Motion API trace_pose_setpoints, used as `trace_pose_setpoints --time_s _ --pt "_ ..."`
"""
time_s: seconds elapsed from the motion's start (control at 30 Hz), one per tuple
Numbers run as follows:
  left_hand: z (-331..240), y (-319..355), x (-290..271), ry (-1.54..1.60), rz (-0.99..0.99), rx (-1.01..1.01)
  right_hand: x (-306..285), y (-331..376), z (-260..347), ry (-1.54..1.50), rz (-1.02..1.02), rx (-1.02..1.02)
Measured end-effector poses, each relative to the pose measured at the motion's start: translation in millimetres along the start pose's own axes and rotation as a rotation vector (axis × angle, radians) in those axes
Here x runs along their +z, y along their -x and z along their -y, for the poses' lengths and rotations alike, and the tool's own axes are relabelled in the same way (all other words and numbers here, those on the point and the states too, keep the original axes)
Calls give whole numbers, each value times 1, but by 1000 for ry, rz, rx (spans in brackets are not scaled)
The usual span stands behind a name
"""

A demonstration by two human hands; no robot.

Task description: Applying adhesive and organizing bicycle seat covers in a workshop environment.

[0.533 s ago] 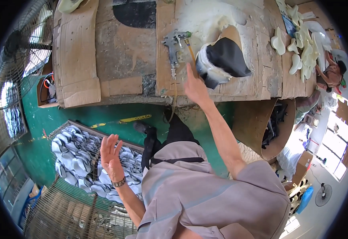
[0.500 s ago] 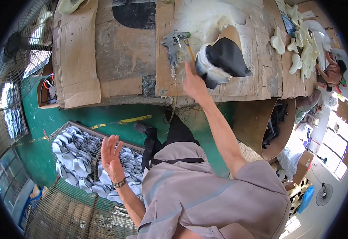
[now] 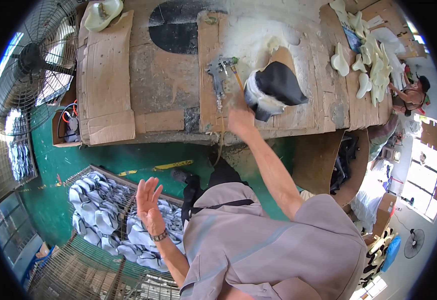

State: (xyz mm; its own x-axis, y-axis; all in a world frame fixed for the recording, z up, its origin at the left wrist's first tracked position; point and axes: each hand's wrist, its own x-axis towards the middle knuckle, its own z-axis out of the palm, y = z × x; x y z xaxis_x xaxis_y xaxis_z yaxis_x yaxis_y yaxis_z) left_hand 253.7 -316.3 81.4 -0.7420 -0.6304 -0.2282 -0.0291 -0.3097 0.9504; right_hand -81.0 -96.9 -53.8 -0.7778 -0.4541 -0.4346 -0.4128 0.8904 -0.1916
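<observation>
The spray gun [image 3: 217,82] lies on the cardboard-covered desk [image 3: 163,85], near the middle of its front edge, its head toward the far edge and its handle end toward the front. A slim yellow piece [image 3: 237,79], rod or tube, slants from the head toward the right hand [image 3: 241,121]; a thin hose [image 3: 222,134] runs from the handle end down over the front edge. The right hand, reaching in over the front edge, is just beside the gun's handle end; its fingers are curled and blurred, and whether they grip anything cannot be told. Just right of the hand lie black sheets [image 3: 281,82] with a whitish side. The left hand [image 3: 150,205], well apart from the desk, is raised with fingers open and spread, above a wire rack [image 3: 121,181] bearing grey-white pads [image 3: 98,210]. Cream pads [image 3: 376,65] cluster at the desk's right end, and one cream piece [image 3: 95,22] occupies its far left corner. Below the front edge, toward the right, a carton [image 3: 306,165] contains black pieces [image 3: 346,160]. A large fan [image 3: 31,62] stands beyond the left end; a co-worker [image 3: 413,95] is beyond the right. Yellow tape [image 3: 173,165] marks the green floor [image 3: 53,165].
</observation>
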Motion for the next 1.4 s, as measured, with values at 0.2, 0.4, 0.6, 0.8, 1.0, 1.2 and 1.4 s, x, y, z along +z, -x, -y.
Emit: trace_pose_setpoints --time_s 0.2,0.4,0.6,0.8,1.0,1.2,1.4 --pt "-5 19 -23 593 15 -11 8 85 101 -545 166 -202" --pt "-26 -3 -23 894 207 166 -12 125 167 -961 521 -263" --pt "-34 0 -84 980 239 266 -28 128 255 -841 506 -455" --pt "-56 1 -188 929 245 324 -41 184 395 -962 347 -615" --pt "-101 12 -286 846 169 311 -36 199 529 -921 7 -788" --pt "-127 13 -342 1198 37 314 -15 203 619 -943 107 -915" --pt "-148 5 -357 1349 -59 293 -1 184 693 -844 93 -1189"
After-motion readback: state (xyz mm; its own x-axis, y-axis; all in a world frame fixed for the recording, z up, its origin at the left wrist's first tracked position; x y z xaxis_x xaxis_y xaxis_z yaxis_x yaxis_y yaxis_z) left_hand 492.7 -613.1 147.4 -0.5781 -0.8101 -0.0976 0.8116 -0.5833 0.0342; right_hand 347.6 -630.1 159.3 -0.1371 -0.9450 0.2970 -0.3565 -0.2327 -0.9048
